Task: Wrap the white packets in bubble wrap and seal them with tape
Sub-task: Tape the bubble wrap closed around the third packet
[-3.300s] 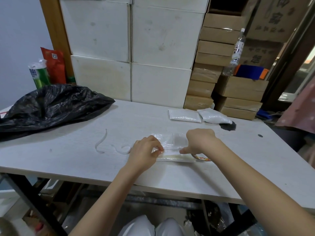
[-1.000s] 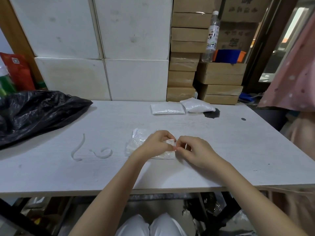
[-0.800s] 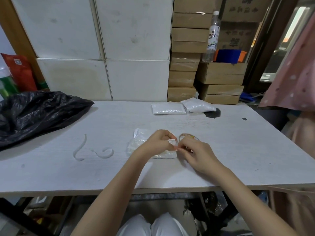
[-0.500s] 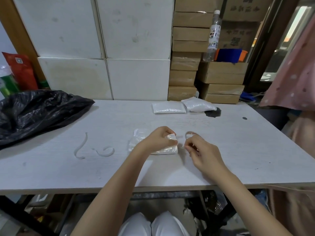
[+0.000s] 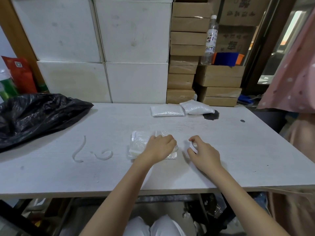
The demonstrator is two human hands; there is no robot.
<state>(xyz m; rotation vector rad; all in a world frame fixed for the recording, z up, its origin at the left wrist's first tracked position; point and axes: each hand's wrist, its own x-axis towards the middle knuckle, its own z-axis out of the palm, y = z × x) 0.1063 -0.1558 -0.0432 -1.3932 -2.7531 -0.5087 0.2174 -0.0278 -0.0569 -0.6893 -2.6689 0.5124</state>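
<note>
Storeroom or packing room; stacked cardboard boxes (image 5: 186, 53); worktable (image 5: 119, 167).

Worktop (image 5: 221, 150): matt pale wood-grain laminate. Wrap (image 5: 139, 142): clear glossy bubble plastic. Packets (image 5: 167, 110): shiny white plastic. Bag (image 5: 34, 114): crinkled glossy black plastic. Boxes (image 5: 218, 79): matt brown cardboard.

White table (image 5: 221, 150) bears wrapped bundle (image 5: 139, 143), two packets (image 5: 167, 111), black bag (image 5: 34, 114).
</note>
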